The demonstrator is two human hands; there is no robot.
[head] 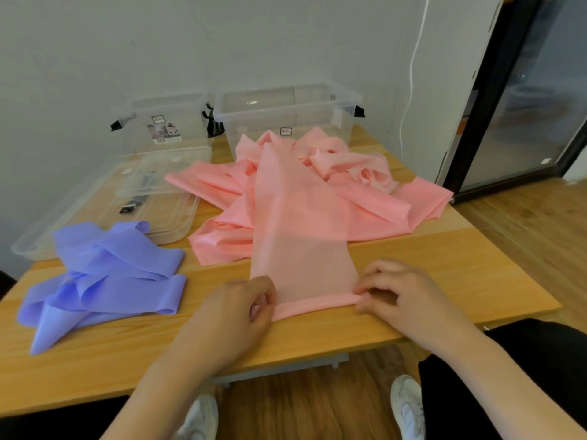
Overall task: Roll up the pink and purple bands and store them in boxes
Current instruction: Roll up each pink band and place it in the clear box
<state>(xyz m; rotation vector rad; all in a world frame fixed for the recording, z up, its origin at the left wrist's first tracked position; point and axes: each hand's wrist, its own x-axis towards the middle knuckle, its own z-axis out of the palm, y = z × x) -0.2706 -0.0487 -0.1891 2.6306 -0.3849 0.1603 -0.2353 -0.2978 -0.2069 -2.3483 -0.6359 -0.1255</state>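
Pink band (298, 236): near end rolled into a thin tube, pinched at either end by left hand (236, 315) and right hand (400, 293); remainder heaped beyond the hands.
Purple band (104, 277): loose pile left of left hand.
Two clear boxes (286, 112), lid (104, 201): far side of wooden table (444, 281).

Wall (127, 42): plain pale grey, evenly lit.
Floor (524, 236): wood-look planks, warm brown.
Table (444, 274): light wood top, set against the wall.
Door (524, 106): dark-framed glass, at right.
Cable (413, 74): white, hanging down the wall.
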